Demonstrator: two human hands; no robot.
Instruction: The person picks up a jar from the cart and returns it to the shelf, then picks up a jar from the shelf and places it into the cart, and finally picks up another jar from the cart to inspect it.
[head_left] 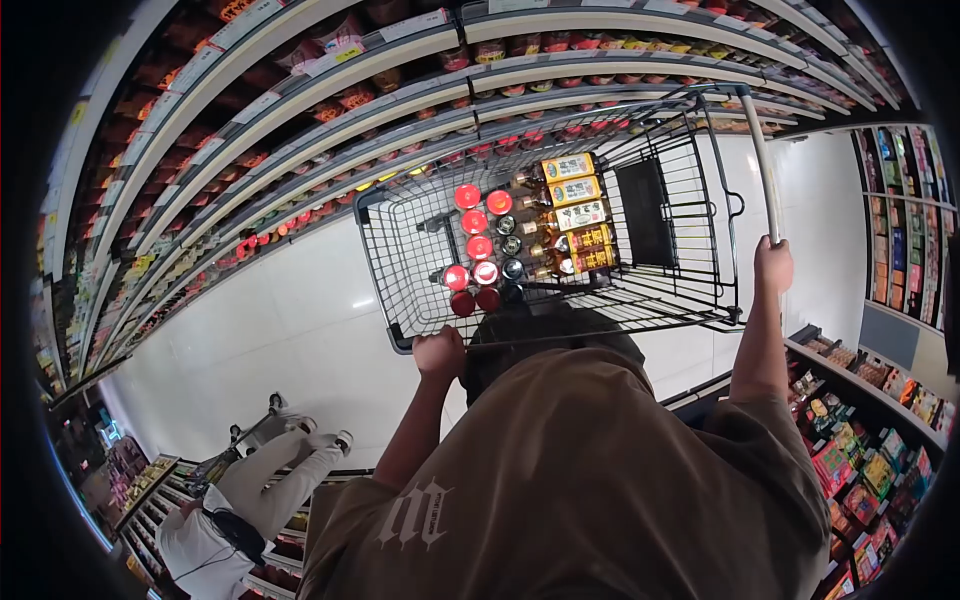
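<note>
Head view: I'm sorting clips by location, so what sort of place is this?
Most likely a supermarket aisle: long stocked shelves with labels along their edges, and a wire cart holding bottles and red-lidded jars.

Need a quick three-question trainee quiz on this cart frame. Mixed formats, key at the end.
1. Which of the wearer's hands grips the cart handle? A) left B) right C) both
2. True or false: the bottles are nearer the cart handle than the red-lidded jars.
3. How many bottles in the cart show their labels?

Key: 1. B, the right hand. 2. True. 3. Five.
</note>
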